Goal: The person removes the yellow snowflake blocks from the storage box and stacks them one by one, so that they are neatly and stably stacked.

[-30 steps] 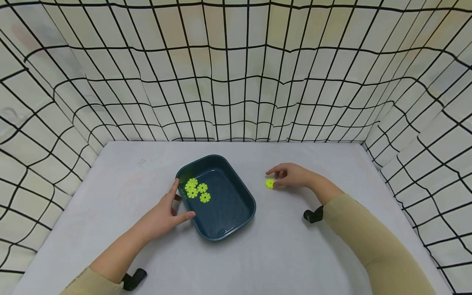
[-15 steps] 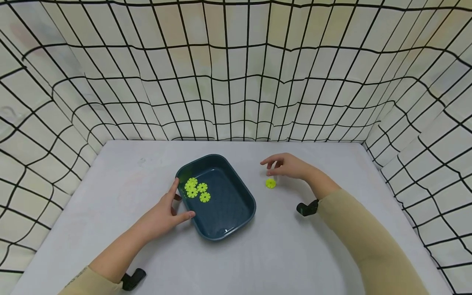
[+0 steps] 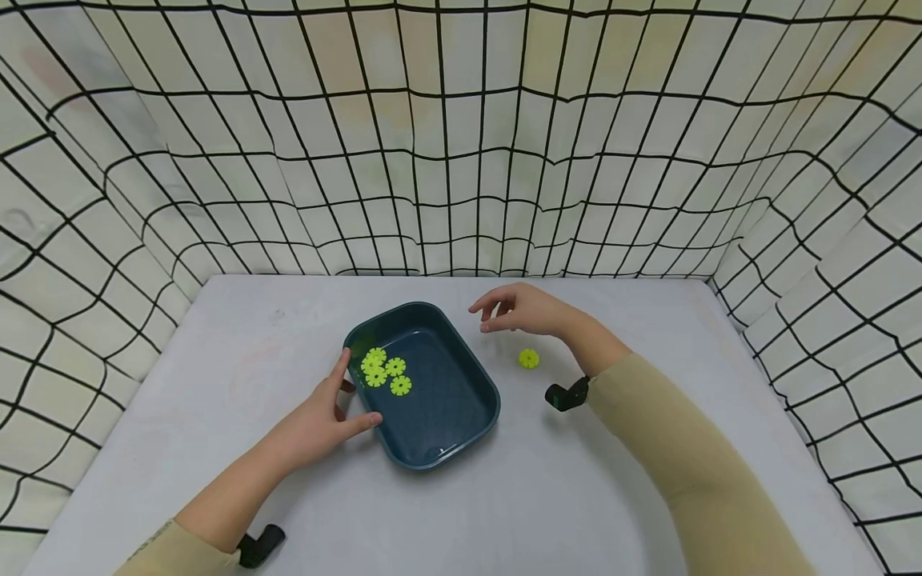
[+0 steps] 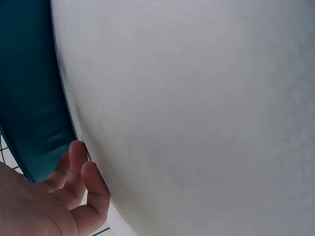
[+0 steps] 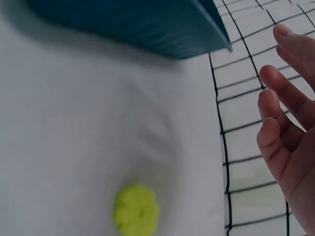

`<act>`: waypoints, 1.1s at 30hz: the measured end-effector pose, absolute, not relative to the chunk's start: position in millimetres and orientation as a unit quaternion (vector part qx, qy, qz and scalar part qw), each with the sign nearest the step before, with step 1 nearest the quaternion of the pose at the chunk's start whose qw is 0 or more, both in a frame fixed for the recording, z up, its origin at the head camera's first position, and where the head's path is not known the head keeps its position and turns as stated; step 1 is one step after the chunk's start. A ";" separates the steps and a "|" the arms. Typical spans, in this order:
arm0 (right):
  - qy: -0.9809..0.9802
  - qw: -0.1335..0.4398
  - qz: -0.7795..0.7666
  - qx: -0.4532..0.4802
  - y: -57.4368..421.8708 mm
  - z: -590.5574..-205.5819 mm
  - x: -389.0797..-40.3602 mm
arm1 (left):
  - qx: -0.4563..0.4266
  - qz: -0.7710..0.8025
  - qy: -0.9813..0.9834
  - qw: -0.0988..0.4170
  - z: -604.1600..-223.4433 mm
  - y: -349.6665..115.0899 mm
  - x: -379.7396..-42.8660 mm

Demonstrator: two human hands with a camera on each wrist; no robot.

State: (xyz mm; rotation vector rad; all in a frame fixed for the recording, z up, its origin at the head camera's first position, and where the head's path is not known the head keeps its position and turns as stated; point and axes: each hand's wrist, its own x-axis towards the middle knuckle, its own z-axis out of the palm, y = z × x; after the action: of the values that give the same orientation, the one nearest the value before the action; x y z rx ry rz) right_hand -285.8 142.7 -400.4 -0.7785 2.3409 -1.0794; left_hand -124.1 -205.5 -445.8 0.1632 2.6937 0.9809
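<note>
A dark teal rectangular tray (image 3: 439, 408) lies at an angle on the table, with several neon-yellow notched plastic discs (image 3: 400, 386) clustered inside its left part. My left hand (image 3: 324, 420) rests against the tray's left side, index fingertip and thumb touching the rim; the left wrist view shows the other fingers bent by the outer wall. Right of the tray and above the table hovers my right hand (image 3: 526, 310), fingers loosely bent and nothing between them. One more yellow notched disc (image 3: 529, 358) lies flat on the table, below and apart from that hand.
A white cloth-covered table (image 3: 562, 496) spreads under everything. Black netting (image 3: 461, 156) over white sheets walls in the back and both sides. Black camera mounts (image 3: 262, 546) sit at both wrists, by the tan sleeves.
My right hand has left the loose yellow disc and moved up and left towards the tray, with nothing in it. That disc, the tray and my left hand stay where they were.
</note>
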 end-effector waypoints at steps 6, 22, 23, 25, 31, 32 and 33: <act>0.838 0.226 -0.380 -0.318 105.4 -386.7 -283.4 | 0.056 0.337 0.930 0.138 -444.3 -205.3 -124.7; 0.785 0.327 -0.346 -0.396 35.3 -383.1 -279.2 | 0.056 0.346 0.926 0.144 -444.8 -206.6 -125.1; 0.786 0.330 -0.338 -0.399 32.4 -384.0 -279.0 | 0.056 0.346 0.925 0.144 -444.9 -206.7 -125.1; 0.789 0.337 -0.320 -0.402 26.6 -386.2 -278.1 | 0.057 0.348 0.925 0.144 -444.9 -206.7 -125.1; 0.798 0.371 -0.257 -0.399 10.6 -394.6 -274.5 | 0.056 0.349 0.924 0.143 -444.2 -206.5 -125.4; 0.800 0.375 -0.247 -0.398 8.3 -395.7 -273.7 | 0.057 0.349 0.925 0.142 -444.0 -206.3 -125.4; 0.801 0.378 -0.239 -0.397 6.1 -397.1 -273.0 | 0.057 0.348 0.925 0.142 -443.7 -206.2 -125.5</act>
State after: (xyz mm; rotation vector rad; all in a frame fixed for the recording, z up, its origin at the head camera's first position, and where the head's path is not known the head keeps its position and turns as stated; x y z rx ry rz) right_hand -273.0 6.1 -397.1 -1.0153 2.0484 -0.6096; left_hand -125.5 -206.2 -443.7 0.1640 2.6698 1.0049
